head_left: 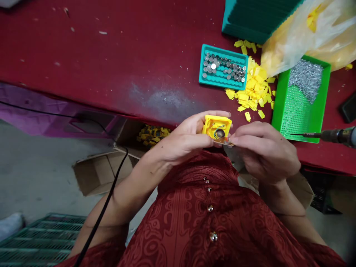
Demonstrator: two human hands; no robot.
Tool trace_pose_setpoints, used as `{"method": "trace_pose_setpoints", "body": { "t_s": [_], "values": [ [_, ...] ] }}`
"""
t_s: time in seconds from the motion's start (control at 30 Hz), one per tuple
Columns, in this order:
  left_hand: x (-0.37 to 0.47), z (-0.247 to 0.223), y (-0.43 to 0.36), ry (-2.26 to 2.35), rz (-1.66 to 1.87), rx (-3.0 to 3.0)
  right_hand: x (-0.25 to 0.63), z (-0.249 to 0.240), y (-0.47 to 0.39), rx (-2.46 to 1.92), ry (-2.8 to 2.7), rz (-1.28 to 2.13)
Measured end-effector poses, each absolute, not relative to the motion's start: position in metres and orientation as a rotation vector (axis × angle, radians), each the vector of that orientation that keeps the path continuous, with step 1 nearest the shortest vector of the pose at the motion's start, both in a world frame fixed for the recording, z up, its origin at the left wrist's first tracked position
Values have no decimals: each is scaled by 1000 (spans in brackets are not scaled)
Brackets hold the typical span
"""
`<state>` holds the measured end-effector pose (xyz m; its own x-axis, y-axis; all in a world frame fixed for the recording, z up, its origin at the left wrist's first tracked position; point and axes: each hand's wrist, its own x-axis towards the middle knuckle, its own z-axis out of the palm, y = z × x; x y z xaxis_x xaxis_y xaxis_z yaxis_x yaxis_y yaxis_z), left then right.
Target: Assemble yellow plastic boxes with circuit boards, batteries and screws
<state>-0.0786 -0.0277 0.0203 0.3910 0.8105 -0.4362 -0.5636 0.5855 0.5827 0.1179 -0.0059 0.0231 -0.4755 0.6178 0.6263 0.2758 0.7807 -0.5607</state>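
Yellow casing (217, 120) is held before the waist on my feed, near the worktop (116, 66) edge, open side facing up at me. Its outline is almost square, so I can't call a long axis. My left hand (190, 135) has its grip clamped on it from nine o'clock. My right hand (265, 152), at four o'clock, meets a thin board (221, 141) along the casing's six o'clock rim; the fingertips hide that end, so I can't tell whether this grip is apart or together. At three, a screwdriver (336, 135) is cut off by the view's edge.
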Motion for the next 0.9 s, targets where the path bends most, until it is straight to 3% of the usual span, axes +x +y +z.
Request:
{"method": "trace_pose_setpoints", "body": {
  "t_s": [0.5,0.9],
  "values": [
    [-68,14,-22,913,937,487,117,39,-8,-799,-2296,451],
    [-69,9,-22,842,888,425,120,31,15,-930,-2293,621]
  ]
}}
